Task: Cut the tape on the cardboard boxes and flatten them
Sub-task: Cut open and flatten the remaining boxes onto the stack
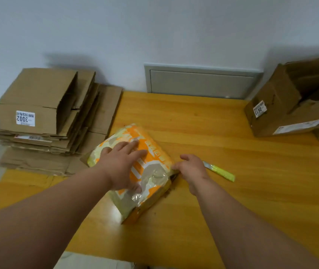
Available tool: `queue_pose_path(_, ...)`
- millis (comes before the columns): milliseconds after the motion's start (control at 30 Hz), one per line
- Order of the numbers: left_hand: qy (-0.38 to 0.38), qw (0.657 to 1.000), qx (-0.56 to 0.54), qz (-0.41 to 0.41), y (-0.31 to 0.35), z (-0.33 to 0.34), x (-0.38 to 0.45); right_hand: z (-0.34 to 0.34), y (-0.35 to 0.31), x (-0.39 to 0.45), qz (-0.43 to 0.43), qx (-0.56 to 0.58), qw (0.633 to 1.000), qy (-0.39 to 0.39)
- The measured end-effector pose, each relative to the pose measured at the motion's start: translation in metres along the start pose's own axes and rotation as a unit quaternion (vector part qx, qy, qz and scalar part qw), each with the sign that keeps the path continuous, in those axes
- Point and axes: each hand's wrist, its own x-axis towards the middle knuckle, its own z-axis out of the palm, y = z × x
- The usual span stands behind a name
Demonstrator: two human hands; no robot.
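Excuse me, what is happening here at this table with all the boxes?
A person is working on an orange and white tape-wrapped cardboard box on the yellow wooden table. The left hand presses flat on its top; the right hand pinches its right edge. A yellow-handled utility knife lies beside it, unheld. Flattened brown boxes are stacked at the left; unflattened brown boxes wait at the right.

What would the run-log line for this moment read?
left hand: presses flat on orange taped box | right hand: pinches box edge | knife: on table, unheld

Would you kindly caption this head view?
Left hand presses the taped orange box; right hand grips its edge beside the knife.
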Motion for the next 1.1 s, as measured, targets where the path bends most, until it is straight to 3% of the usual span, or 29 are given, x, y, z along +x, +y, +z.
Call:
queue_pose_path(100,-0.001,0.994,-0.103,-0.047,0.01,-0.009,0.002,-0.008,-0.013,0.0,-0.035,0.054,0.997,-0.04)
queue_pose_path(167,0.016,0.96,-0.26,-0.099,0.017,-0.02,0.004,-0.013,-0.022,-0.005,-0.056,0.061,0.993,-0.083)
queue_pose_path(267,0.05,0.809,-0.556,-0.184,0.031,-0.038,0.005,-0.015,-0.032,-0.017,-0.08,0.046,0.983,-0.159)
queue_pose_path(300,0.06,0.778,-0.592,-0.202,0.035,-0.043,0.006,-0.015,-0.035,-0.021,-0.084,0.039,0.979,-0.183)
queue_pose_path(333,0.071,0.768,-0.596,-0.223,0.038,-0.047,0.007,-0.015,-0.038,-0.025,-0.089,0.027,0.974,-0.205)
queue_pose_path(467,0.118,0.806,-0.5,-0.295,0.037,-0.044,0.01,-0.018,-0.04,-0.034,-0.116,-0.068,0.956,-0.262)
queue_pose_path(700,0.079,0.874,-0.382,-0.291,0.044,-0.044,0.001,-0.02,-0.034,-0.036,-0.11,-0.145,0.928,-0.326)
queue_pose_path(833,0.084,0.856,-0.431,-0.273,0.047,-0.047,-0.002,-0.028,-0.025,-0.03,-0.099,-0.168,0.93,-0.313)
queue_pose_path(967,0.078,0.849,-0.481,-0.204,0.058,-0.061,0.002,-0.032,-0.019,-0.028,-0.104,-0.187,0.942,-0.26)
queue_pose_path(1100,0.113,0.847,-0.489,-0.174,0.059,-0.065,0.011,-0.033,-0.016,-0.028,-0.094,-0.264,0.911,-0.302)
